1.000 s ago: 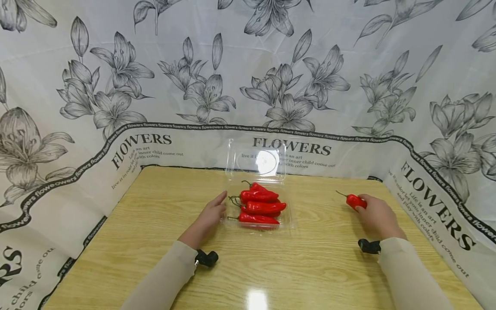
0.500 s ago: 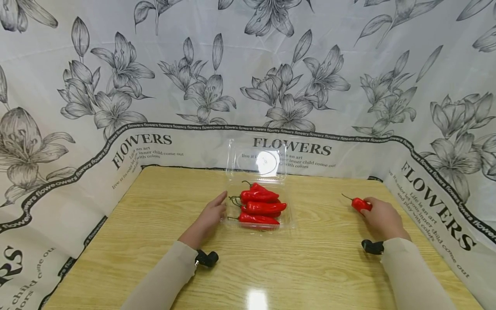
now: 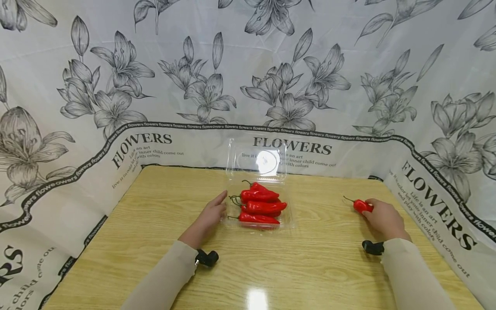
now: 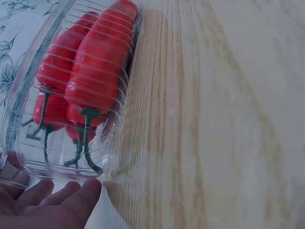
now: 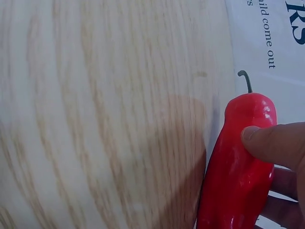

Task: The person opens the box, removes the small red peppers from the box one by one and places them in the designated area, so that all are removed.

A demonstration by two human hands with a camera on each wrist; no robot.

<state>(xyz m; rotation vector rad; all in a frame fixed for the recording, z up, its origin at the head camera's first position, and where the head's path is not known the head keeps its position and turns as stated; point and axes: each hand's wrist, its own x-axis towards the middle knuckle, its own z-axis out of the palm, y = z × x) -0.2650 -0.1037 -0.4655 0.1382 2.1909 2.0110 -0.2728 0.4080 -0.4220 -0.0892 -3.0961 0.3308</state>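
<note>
My right hand [image 3: 384, 218] grips a red pepper [image 3: 363, 206] over the right side of the table. In the right wrist view the thumb lies across the front of the pepper [image 5: 240, 167], with other fingers behind it and its thin green stem pointing up. A clear plastic clamshell container [image 3: 289, 219] stands mid-table, its lid [image 3: 248, 159] raised at the back. Several red peppers [image 3: 260, 206] are piled inside, stems to the left. My left hand [image 3: 208, 217] rests at the container's left side, fingers fairly straight; the left wrist view shows the fingertips [image 4: 90, 188] against the clear end wall.
The wooden table [image 3: 294, 267] extends around the container. A white flower-printed cloth [image 3: 193, 146] hangs along the back and both sides. A black wrist camera [image 3: 207, 258] sits at the left cuff, another black camera [image 3: 373, 247] at the right.
My right hand has moved slightly to the right and nearer with the red pepper, farther from the container. The left hand, the container and the piled peppers stay where they were.
</note>
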